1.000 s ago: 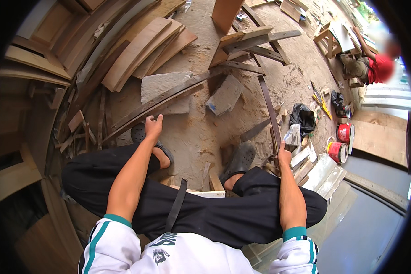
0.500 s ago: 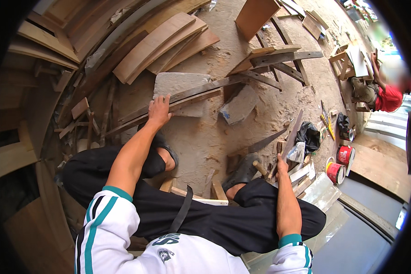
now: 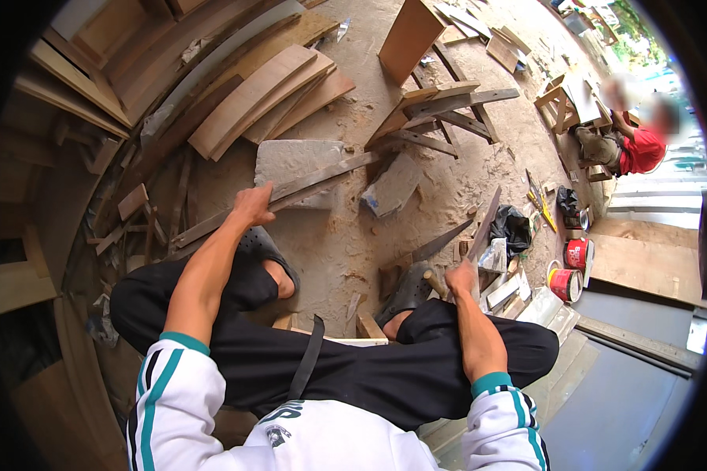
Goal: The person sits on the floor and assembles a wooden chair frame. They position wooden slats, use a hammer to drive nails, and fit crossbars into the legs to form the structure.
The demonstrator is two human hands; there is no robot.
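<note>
My left hand (image 3: 253,206) is closed over a long wooden strip (image 3: 322,174) that slants from lower left to upper right. A second strip runs along its lower edge, partly hidden. Behind the far part of the wood lies a pale grey block (image 3: 294,161). Over by my right knee, my right hand (image 3: 462,278) is curled around the lower part of a long, thin brownish piece (image 3: 487,222) that narrows to a tip. Whether it is a saw blade or a wood strip I cannot tell. Beside it, a dark saw blade (image 3: 445,239) lies near my shoe.
Curved boards (image 3: 251,102) are stacked at upper left. A wooden trestle (image 3: 448,110) stands ahead with boards against it. At right are a black plastic bag (image 3: 511,229), a yellow tool (image 3: 542,210) and red cans (image 3: 565,284). A person in red (image 3: 640,151) sits farther off.
The whole view has shifted, so most things appear farther left. My left hand's fingers look more tightly curled on the wooden strip. My right hand keeps its hold on the thin piece.
</note>
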